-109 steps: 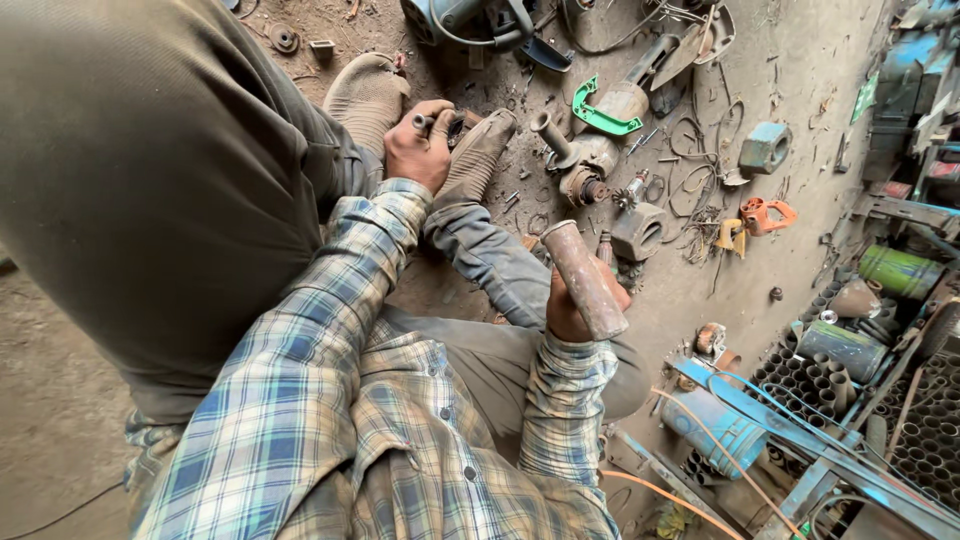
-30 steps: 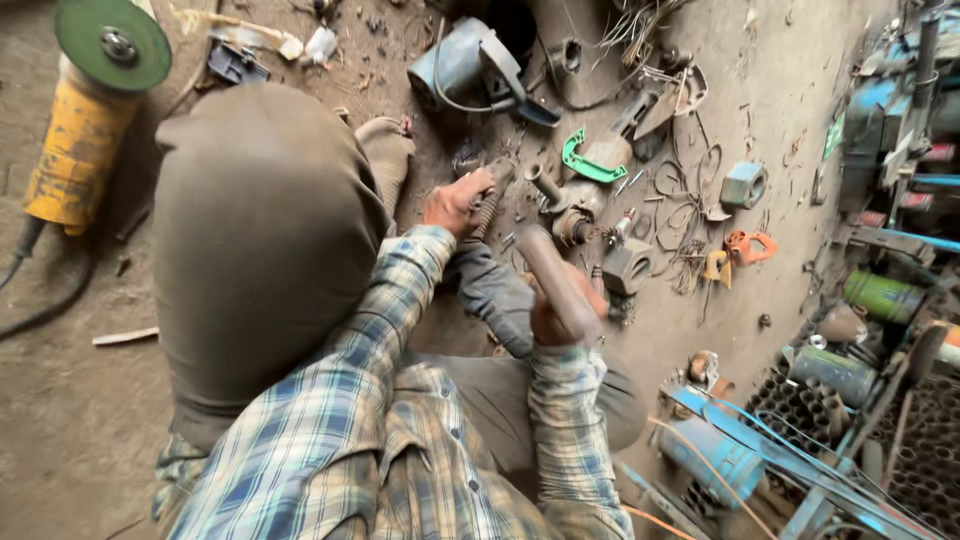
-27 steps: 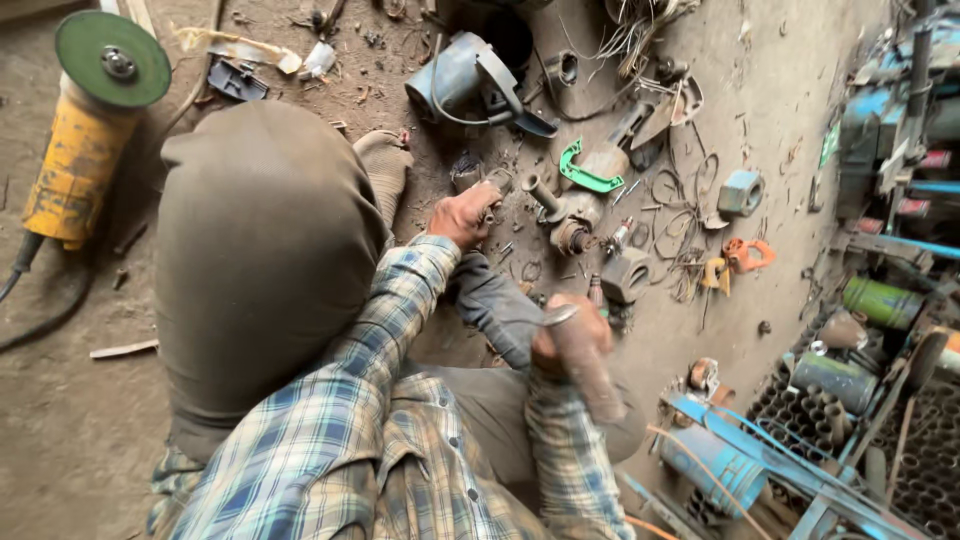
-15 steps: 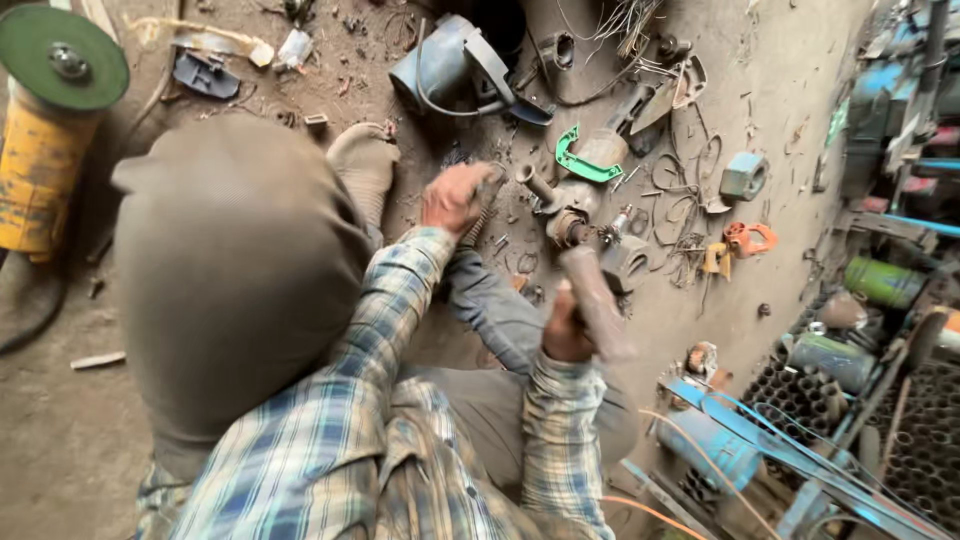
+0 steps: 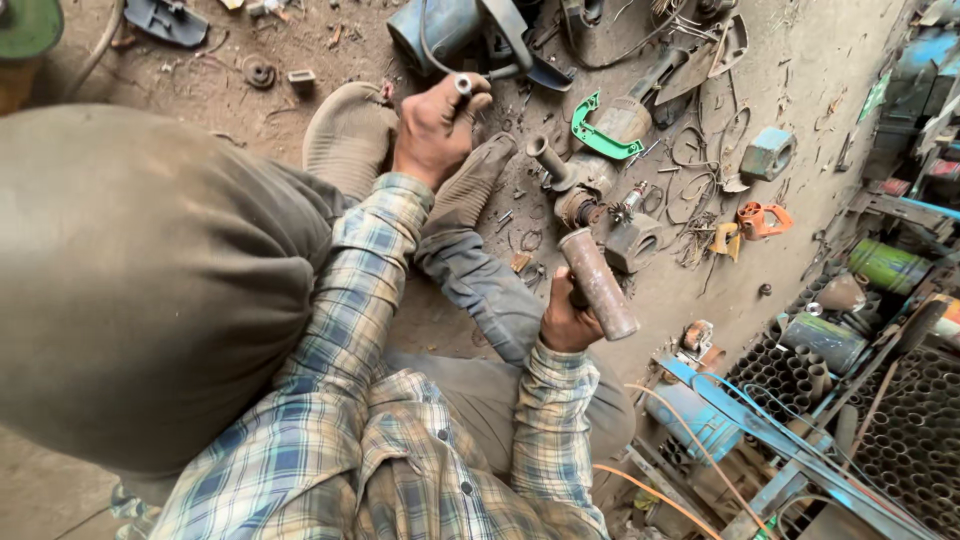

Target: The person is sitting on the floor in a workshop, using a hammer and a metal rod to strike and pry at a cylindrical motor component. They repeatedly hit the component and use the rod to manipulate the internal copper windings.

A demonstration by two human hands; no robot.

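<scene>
both fists closed: left fingers (image 5: 462,102) pinch small metal pin (image 5: 464,84), right hand (image 5: 566,322) grips rusty hammer (image 5: 598,283).

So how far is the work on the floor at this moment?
Looks done: a dismantled tool body lies among loose parts. In hand: the left hand grips a small metal piece; the right hand holds a rusty cylinder raised. Left: scattered parts still apart.

Single head-worn camera, looking steeply down, close over the person's lap and hands, floor (image 5: 840,70) toward 12 o'clock, no second view
</scene>
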